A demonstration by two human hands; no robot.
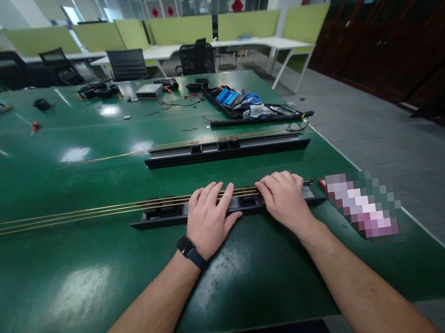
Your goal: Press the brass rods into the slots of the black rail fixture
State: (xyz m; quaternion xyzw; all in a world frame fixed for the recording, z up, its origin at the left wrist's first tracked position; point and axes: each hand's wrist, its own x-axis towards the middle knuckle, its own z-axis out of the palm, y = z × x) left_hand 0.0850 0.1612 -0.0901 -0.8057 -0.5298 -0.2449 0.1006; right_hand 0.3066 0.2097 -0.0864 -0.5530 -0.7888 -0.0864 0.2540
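Near the front of the green table lies a long black channel rail (164, 222) with dark blocks inside it. Several thin brass rods (89, 212) run along it and stick out far to the left. Across the rail and rods rests my left hand (210, 217), its fingers stretched and spread, thumb apart at the near edge. My right hand (286, 199) is over the rail's right part, fingers curled together with the thumb against the rods; the undersides of its fingertips are hidden.
Behind lies a second black rail (225, 154) with thin rods on top. Farther back, a black tray (231, 112) holds blue items and cables. A blurred-out pink and white object (361, 205) is at the right. Boxes and small parts, including a silver box (149, 91), are scattered at the far side.
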